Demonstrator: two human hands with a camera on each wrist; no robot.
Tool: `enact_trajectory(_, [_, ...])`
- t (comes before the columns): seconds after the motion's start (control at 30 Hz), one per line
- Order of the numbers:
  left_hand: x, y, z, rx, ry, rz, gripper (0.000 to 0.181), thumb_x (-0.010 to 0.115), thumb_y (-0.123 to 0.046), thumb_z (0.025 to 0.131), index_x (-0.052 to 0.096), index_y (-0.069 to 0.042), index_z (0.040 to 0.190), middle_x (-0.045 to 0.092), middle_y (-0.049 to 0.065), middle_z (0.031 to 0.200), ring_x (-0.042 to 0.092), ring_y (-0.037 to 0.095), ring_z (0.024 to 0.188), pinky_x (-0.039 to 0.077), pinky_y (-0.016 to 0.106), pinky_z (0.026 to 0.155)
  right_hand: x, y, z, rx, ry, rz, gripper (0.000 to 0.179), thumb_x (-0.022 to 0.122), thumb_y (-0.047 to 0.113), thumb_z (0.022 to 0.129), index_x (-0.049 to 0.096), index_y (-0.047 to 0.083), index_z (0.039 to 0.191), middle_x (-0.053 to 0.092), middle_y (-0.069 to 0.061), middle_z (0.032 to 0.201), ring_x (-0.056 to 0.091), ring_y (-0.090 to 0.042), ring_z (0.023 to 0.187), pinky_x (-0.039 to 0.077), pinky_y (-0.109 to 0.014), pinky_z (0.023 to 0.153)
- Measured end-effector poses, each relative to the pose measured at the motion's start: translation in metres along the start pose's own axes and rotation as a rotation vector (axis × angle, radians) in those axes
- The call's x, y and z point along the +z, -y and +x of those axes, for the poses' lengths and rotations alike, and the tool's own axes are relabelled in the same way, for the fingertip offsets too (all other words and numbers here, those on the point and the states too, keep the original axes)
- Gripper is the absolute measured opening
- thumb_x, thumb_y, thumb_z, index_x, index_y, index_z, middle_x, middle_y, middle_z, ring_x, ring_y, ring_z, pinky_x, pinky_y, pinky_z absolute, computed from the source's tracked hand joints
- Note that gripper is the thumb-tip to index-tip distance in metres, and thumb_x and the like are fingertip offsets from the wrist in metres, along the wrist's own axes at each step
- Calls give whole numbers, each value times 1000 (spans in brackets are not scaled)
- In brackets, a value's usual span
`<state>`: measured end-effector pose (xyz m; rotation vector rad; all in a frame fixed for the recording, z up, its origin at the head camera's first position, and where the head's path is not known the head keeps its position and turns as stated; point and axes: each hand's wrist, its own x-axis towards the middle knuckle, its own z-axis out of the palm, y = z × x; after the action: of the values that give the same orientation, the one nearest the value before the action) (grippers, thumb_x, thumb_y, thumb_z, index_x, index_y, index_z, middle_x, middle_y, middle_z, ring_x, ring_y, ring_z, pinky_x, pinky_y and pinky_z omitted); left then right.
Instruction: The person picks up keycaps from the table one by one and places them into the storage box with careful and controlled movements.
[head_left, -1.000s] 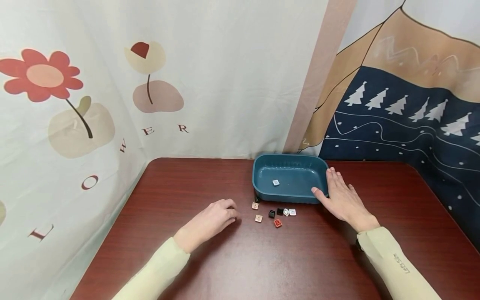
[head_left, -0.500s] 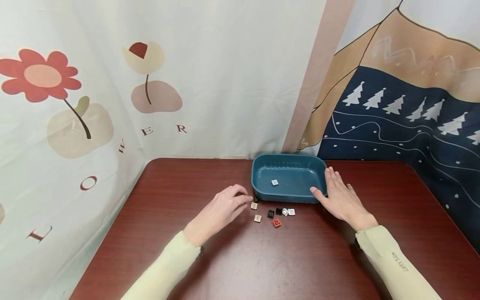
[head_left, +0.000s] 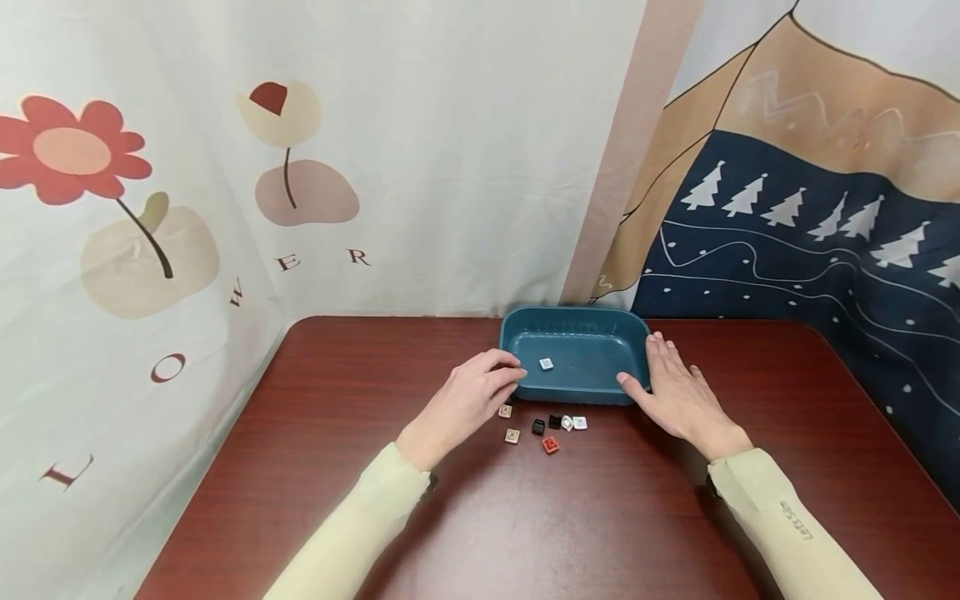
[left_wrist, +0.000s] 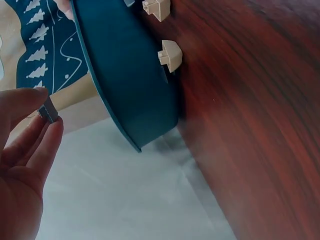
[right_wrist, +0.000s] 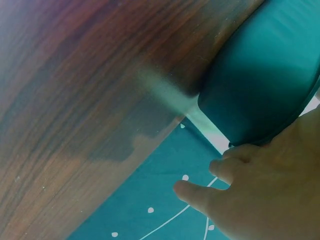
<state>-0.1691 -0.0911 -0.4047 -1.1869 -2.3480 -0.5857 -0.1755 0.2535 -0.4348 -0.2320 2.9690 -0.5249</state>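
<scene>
My left hand [head_left: 467, 407] is at the near left corner of a blue tray [head_left: 577, 395], fingertips by the rim. Between thumb and fingers it pinches a small dark grey keycap [left_wrist: 48, 110], seen in the left wrist view but hidden in the head view. My right hand [head_left: 681, 402] rests against the tray's right end, fingers straight and thumb at the near rim. Inside the tray lies a white keycap [head_left: 546, 364]. In front of it on the table are a beige keycap [head_left: 512, 436], a red keycap [head_left: 551, 445], a black keycap [head_left: 538, 427] and several others.
The brown wooden table [head_left: 600, 517] carries the tray near its back edge. Behind it hangs a pale printed curtain [head_left: 450, 167], with a dark blue tree pattern [head_left: 787, 250] at the right. A second beige keycap [head_left: 506, 411] sits close to the tray's near left corner.
My left hand has moved right and up from the table to the tray's near left corner, and now pinches the dark keycap. The right hand stays at the tray's right end.
</scene>
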Motion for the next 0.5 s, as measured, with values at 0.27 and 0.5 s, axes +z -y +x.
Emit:
enact_trajectory(0.27, [15, 3, 17, -21, 26, -96, 25, 78, 3, 90, 77, 0, 115, 68, 12, 118, 66, 22, 107, 55, 26, 91, 0, 0, -1, 3, 2, 1, 105, 33, 73, 101, 2, -6, 163, 1, -27, 170, 5, -49, 155, 11, -74, 116])
enact_trajectory(0.5, [25, 7, 28, -64, 113, -80, 25, 77, 0, 92, 77, 1, 117, 68, 12, 117, 67, 23, 108, 56, 30, 92, 0, 0, 0, 3, 5, 3, 105, 34, 72, 101, 2, -6, 163, 0, -27, 170, 4, -49, 155, 10, -74, 116])
